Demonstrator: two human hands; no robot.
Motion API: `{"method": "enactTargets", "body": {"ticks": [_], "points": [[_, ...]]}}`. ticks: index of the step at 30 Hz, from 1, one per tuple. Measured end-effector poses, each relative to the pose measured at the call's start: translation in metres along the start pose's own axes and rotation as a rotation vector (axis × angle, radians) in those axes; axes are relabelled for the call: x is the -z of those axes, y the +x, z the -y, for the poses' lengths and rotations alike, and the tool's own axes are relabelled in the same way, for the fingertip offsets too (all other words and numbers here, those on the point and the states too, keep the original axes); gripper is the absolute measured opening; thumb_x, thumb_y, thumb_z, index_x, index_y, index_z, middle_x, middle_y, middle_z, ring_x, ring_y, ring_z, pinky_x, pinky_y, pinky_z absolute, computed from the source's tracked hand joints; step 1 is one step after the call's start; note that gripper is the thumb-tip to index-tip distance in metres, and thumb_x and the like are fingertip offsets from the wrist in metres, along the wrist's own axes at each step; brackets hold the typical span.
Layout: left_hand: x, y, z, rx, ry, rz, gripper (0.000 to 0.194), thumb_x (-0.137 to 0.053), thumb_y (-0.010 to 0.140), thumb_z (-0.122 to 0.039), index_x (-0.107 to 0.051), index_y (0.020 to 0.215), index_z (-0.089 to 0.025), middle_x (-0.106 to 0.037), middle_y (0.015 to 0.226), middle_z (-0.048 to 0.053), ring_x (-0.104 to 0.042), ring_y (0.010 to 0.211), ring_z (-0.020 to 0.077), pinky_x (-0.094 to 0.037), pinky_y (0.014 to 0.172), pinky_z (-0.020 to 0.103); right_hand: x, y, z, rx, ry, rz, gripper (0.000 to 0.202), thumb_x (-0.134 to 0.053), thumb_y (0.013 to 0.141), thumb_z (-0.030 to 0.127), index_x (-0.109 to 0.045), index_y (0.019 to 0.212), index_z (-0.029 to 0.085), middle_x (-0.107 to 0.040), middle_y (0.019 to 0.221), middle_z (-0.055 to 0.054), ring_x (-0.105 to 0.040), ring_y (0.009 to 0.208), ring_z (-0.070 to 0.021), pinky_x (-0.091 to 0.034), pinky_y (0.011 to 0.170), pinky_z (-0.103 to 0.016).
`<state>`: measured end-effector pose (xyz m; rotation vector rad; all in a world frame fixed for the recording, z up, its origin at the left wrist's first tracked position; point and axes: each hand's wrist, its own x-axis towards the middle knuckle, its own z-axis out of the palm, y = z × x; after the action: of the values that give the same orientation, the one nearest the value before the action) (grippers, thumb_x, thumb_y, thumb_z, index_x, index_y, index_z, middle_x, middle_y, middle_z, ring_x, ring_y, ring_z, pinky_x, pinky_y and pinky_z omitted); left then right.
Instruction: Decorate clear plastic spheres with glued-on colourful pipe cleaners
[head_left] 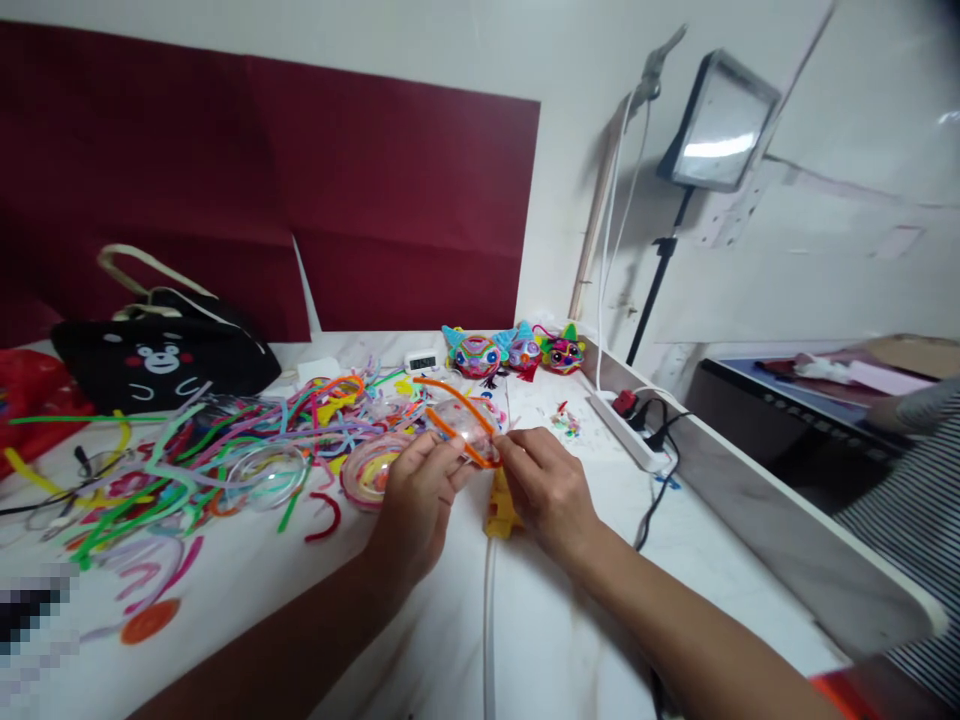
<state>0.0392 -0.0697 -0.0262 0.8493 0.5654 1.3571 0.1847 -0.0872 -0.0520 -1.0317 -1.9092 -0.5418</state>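
Near the middle, my left hand (426, 492) is closed on the left side of a clear plastic piece (471, 425). My right hand (544, 485) pinches an orange fuzzy strip (469, 402) at the right edge of that clear piece. The strip is bent, with its two arms pointing up and left. Just below the fingers lies a yellow tool (501, 508), partly hidden, with a pale cord (489, 620) running down from it. A round clear container with coloured rings (358, 475) sits beside my left hand.
Tangled coloured strips (172, 465) cover the left side. Behind them stand a black bag (161, 360) and a small clock (421, 362). Decorated figures (478, 355) sit at the back. A power strip (634, 435) lies right, near a raised edge (750, 510); a striped sleeve (911, 520) is beyond.
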Motion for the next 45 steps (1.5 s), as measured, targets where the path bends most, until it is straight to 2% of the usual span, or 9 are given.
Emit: {"method": "enactTargets", "body": {"ticks": [10,24,29,32,34,37,40,42,45], "points": [[-0.012,0.003,-0.007,0.056,-0.003,-0.042,0.034,-0.081,0.066,-0.029,-0.063,0.092,-0.014,-0.074,0.085,0.004,-0.071,0.084,0.0201,-0.055,0.079,0.031,0.005,0.004,0.001,0.135,-0.088,-0.055,0.026,-0.04,0.099,0.009,-0.062,0.113,0.011,-0.069,0.09,-0.012,-0.057,0.08,-0.021,-0.049,0.064,-0.031],[-0.011,0.011,0.001,0.009,0.022,-0.097,0.03,-0.082,0.061,-0.023,-0.056,0.073,-0.016,-0.064,0.064,-0.006,-0.062,0.06,0.01,-0.053,0.071,0.025,0.01,0.006,0.0,0.302,-0.134,-0.086,0.029,-0.044,0.095,0.006,-0.062,0.118,0.004,-0.07,0.097,-0.019,-0.062,0.089,-0.0259,-0.058,0.071,-0.038],[-0.012,0.012,0.001,0.018,0.009,-0.093,0.027,-0.081,0.06,-0.02,-0.059,0.076,-0.015,-0.067,0.066,-0.003,-0.069,0.072,0.017,-0.054,0.074,0.028,0.006,0.004,-0.002,0.26,-0.08,-0.079,0.029,-0.044,0.097,0.008,-0.061,0.12,0.009,-0.07,0.095,-0.016,-0.062,0.089,-0.0242,-0.057,0.07,-0.036],[-0.012,0.015,-0.001,0.01,-0.001,-0.108,0.03,-0.081,0.059,-0.019,-0.06,0.08,-0.017,-0.07,0.07,-0.001,-0.071,0.083,0.0213,-0.055,0.078,0.03,0.002,0.005,-0.001,0.11,0.039,-0.086,0.028,-0.044,0.097,0.009,-0.064,0.116,0.015,-0.07,0.095,-0.013,-0.064,0.087,-0.0214,-0.056,0.071,-0.034],[-0.012,0.019,-0.003,-0.008,-0.011,-0.125,0.029,-0.081,0.061,-0.021,-0.06,0.082,-0.018,-0.071,0.074,0.0,-0.072,0.088,0.0223,-0.055,0.08,0.031,0.0,0.007,0.001,-0.082,0.219,-0.128,0.025,-0.047,0.095,0.012,-0.065,0.112,0.018,-0.07,0.097,-0.011,-0.065,0.088,-0.0197,-0.056,0.072,-0.033],[-0.011,0.024,-0.005,-0.041,-0.026,-0.15,0.026,-0.078,0.066,-0.024,-0.062,0.085,-0.018,-0.073,0.081,0.002,-0.071,0.092,0.0223,-0.055,0.083,0.031,-0.001,0.012,0.005,-0.506,0.592,-0.173,0.018,-0.058,0.091,0.026,-0.064,0.108,0.021,-0.068,0.1,-0.008,-0.065,0.088,-0.0181,-0.056,0.068,-0.03],[-0.01,0.027,-0.006,-0.068,-0.035,-0.167,0.028,-0.078,0.065,-0.026,-0.063,0.087,-0.018,-0.073,0.085,0.001,-0.072,0.089,0.0212,-0.055,0.082,0.031,-0.003,0.016,0.007,-0.932,0.968,-0.118,0.031,-0.069,0.081,0.043,-0.06,0.098,0.02,-0.065,0.088,-0.003,-0.063,0.079,-0.0165,-0.054,0.06,-0.026],[-0.009,0.028,-0.006,-0.075,-0.037,-0.173,0.029,-0.079,0.064,-0.026,-0.063,0.086,-0.018,-0.072,0.083,0.001,-0.071,0.087,0.0207,-0.056,0.08,0.03,-0.004,0.018,0.009,-1.045,1.119,-0.042,0.041,-0.075,0.073,0.05,-0.057,0.093,0.019,-0.063,0.079,-0.001,-0.063,0.071,-0.016,-0.053,0.054,-0.025],[-0.008,0.028,-0.005,-0.068,-0.033,-0.182,0.026,-0.08,0.064,-0.026,-0.063,0.082,-0.019,-0.071,0.079,0.0,-0.071,0.085,0.0206,-0.056,0.076,0.028,-0.006,0.018,0.012,-1.06,1.212,0.053,0.048,-0.08,0.066,0.053,-0.057,0.09,0.018,-0.065,0.071,0.0,-0.064,0.064,-0.0156,-0.052,0.051,-0.025]]}}
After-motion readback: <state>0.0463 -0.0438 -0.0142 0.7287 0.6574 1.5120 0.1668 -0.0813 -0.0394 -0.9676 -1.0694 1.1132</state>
